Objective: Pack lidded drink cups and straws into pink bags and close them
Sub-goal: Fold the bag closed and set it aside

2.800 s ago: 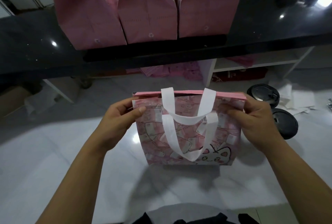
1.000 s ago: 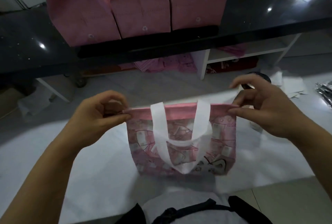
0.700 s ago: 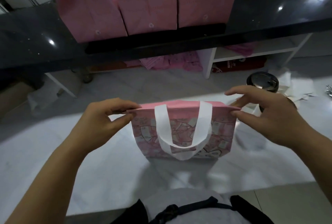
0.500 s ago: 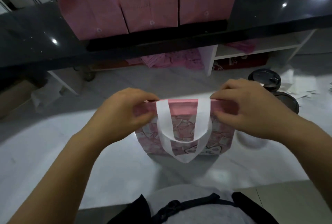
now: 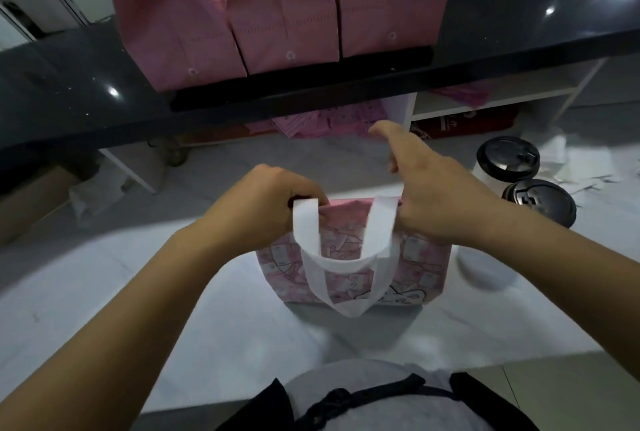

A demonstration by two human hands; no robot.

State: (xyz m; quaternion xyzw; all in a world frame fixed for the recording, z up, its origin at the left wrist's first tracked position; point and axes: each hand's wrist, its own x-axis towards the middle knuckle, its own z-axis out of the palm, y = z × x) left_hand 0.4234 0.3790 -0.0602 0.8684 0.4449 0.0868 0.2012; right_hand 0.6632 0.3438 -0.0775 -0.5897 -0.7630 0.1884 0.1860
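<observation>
Left hand (image 5: 263,205), right hand (image 5: 437,200) slid inward, pinching pink bag (image 5: 427,259); print blurred.

Pink patterned bag (image 5: 341,240), white handles (image 5: 304,233); black cup lids (image 5: 507,157).

My left hand (image 5: 263,209) and right hand (image 5: 440,202) are bare. So are my left forearm (image 5: 138,309) and right forearm (image 5: 554,264), up to the picture's edge. Low in the frame I wear a light grey top (image 5: 363,382). Black cloth (image 5: 266,410) lies over it on either side, joined by a thin black strap (image 5: 408,391) with a knot (image 5: 332,403).
</observation>
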